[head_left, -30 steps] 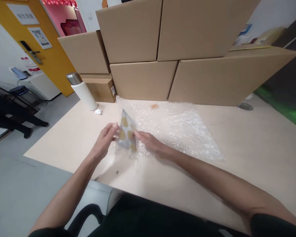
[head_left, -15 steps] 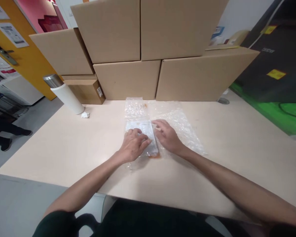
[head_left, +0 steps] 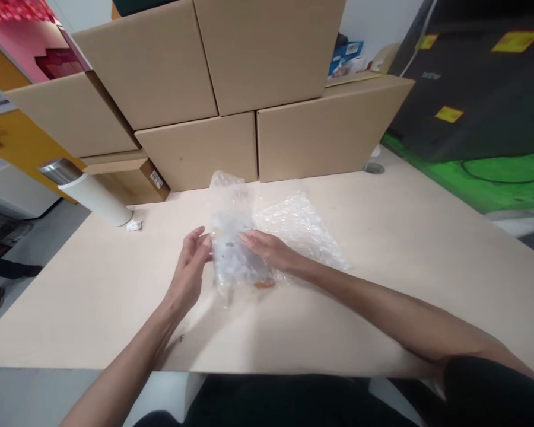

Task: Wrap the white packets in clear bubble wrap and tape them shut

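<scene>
The bubble-wrapped packet [head_left: 237, 256] sits just above the table [head_left: 382, 284], tilted up on its near edge, with an orange corner showing through at the bottom. It is caught between the two hands rather than enclosed by either. The left hand [head_left: 189, 270] is spread, its fingertips pressed against the packet's left edge and its palm off the wrap. The right hand [head_left: 267, 250] lies across the packet's right side with its fingers flat on the plastic. Whether its thumb hooks underneath I cannot tell.

A loose flap of the wrap stands up behind the packet. The rest of the bubble wrap sheet [head_left: 302, 228] trails away to the right, flat on the tabletop under the right wrist.

Well off to the left a white flask with a steel cap [head_left: 89, 193] stands on the table, with a crumpled scrap of paper [head_left: 134, 225] just beside its base. Behind it a small labelled carton [head_left: 131, 178] rests against the wall of stacked cardboard boxes [head_left: 196, 65] along the table's far edge.
</scene>
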`<state>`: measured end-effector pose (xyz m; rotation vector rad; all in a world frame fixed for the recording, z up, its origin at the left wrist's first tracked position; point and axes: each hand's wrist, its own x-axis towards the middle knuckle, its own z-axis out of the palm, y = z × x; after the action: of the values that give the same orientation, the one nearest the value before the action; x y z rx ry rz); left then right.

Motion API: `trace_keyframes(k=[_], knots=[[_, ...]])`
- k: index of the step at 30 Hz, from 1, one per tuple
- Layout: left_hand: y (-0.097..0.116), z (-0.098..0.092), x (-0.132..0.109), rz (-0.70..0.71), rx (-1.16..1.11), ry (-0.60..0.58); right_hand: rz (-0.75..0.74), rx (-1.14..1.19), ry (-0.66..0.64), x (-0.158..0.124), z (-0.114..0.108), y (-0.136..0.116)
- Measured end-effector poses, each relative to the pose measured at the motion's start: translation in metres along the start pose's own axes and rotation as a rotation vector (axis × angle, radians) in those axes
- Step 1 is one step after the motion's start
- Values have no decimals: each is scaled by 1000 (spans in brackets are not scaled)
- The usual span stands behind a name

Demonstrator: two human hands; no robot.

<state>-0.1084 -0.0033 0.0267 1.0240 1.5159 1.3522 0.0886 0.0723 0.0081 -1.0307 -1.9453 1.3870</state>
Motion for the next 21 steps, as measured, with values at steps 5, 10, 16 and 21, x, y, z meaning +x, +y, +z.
trace_keyframes(k=[5,10,16,21], knots=[[6,50,0,279,98,-326,89,458,-3,-22,-26,6],[-7,102,16,543,467,-566,114,397,247,-46,-69,35],[-30,144,23,564,879,-679,117,-87,578,-55,-103,72],[-39,153,24,634,971,-683,231,171,558,-19,-106,64]])
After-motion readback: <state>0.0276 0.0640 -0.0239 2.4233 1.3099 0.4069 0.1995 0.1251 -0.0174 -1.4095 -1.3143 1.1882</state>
